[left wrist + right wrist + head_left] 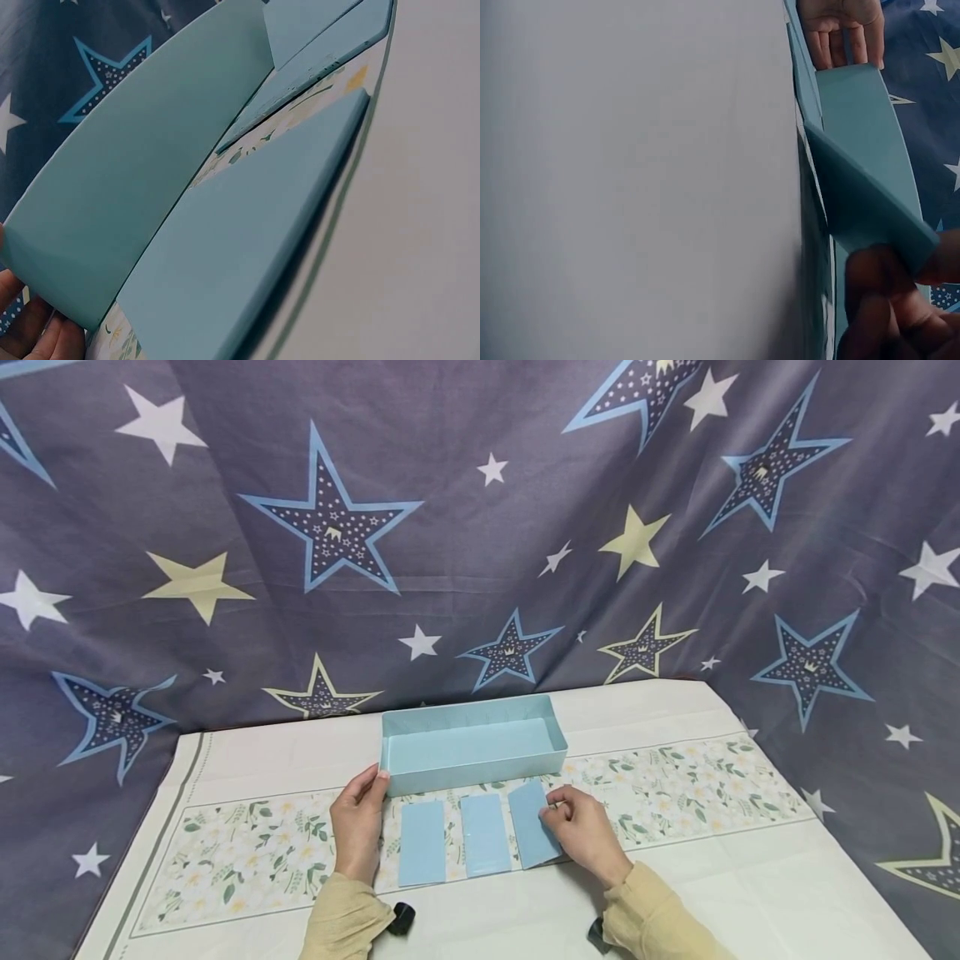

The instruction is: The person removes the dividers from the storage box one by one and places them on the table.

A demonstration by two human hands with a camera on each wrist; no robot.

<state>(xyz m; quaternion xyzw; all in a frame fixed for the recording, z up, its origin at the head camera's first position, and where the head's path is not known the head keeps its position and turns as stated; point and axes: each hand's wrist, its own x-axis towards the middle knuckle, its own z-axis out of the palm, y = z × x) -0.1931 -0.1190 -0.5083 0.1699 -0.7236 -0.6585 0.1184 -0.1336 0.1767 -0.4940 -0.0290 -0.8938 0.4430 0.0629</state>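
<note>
A long, open-topped light-blue box (472,772) stands on the table, its front wall toward me. My left hand (358,827) grips the box's front left corner, thumb on the near side; its fingers (45,330) show low in the left wrist view. In front of the box are three blue rectangular panels. The left panel (422,843) and middle panel (486,835) lie flat. My right hand (588,831) pinches the right panel (529,827) by its right side, with that side raised off the cloth. In the right wrist view this panel (866,199) stands tilted.
A white tablecloth (480,914) with a floral band (255,852) covers the table. Behind and beside it hangs a dark curtain (465,543) printed with stars. Small black objects (402,918) sit beside both sleeves.
</note>
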